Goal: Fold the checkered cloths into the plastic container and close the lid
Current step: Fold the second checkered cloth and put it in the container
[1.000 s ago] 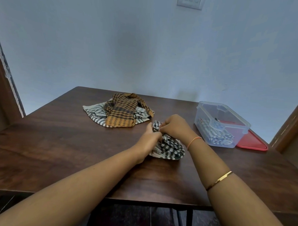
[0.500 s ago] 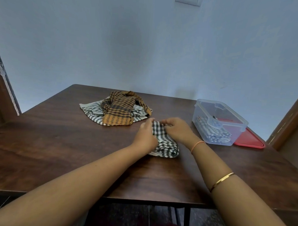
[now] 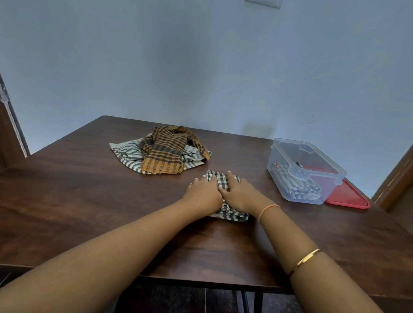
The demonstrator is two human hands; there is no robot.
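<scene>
Both hands now lie flat, side by side, on the black-and-white cloth (image 3: 220,180): the left hand (image 3: 203,194) and right hand (image 3: 239,194) are spread, palms down, pressing it to the table (image 3: 82,199), where a second ago the fingers were bunched, pinching its far edge. The fold looks finished and is being smoothed, so this cloth seems ready to go into the box (image 3: 303,173), which stands open to the right with one folded cloth inside. The red lid (image 3: 349,198) lies behind it, partly hidden. The hands cover most of the cloth, so its neatness is hard to judge. The orange cloth (image 3: 164,152) and the striped one (image 3: 128,153) under it wait unfolded.
</scene>
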